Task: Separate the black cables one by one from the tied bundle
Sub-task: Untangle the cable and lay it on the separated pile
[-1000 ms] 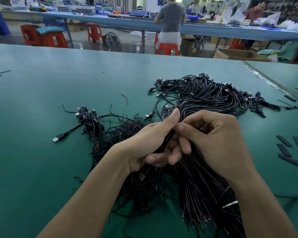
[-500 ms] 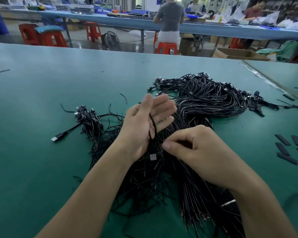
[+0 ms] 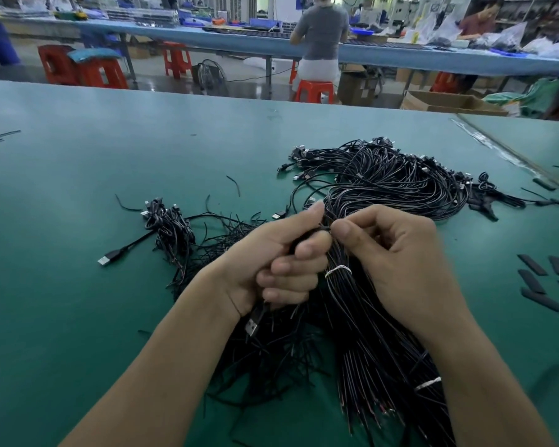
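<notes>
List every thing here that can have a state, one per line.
left hand, fingers curled round held cables.
right hand, thumb and forefinger pinching a single cable.
tied bundle, bound by a pale band, lying on the table.
loose cables, untied, tangled on the table.
USB plug, lying flat, untouched.

– Where do the arms sit?
– Two bare forearms extend from the near edge of the bench (image 3: pixel 78 285): the left forearm (image 3: pixel 175 366) from the lower left, the right forearm (image 3: pixel 484 382) from the lower right, angled toward each other.
– And the hands?
– They meet mid-bench. The left hand (image 3: pixel 281 262) is fisted, four fingers curled round a clutch of black cables (image 3: pixel 352 317), thumb pointing straight up. The right hand (image 3: pixel 397 262), back upward, pinches a single cable (image 3: pixel 325 227) between thumb and forefinger beside the left thumb
</notes>
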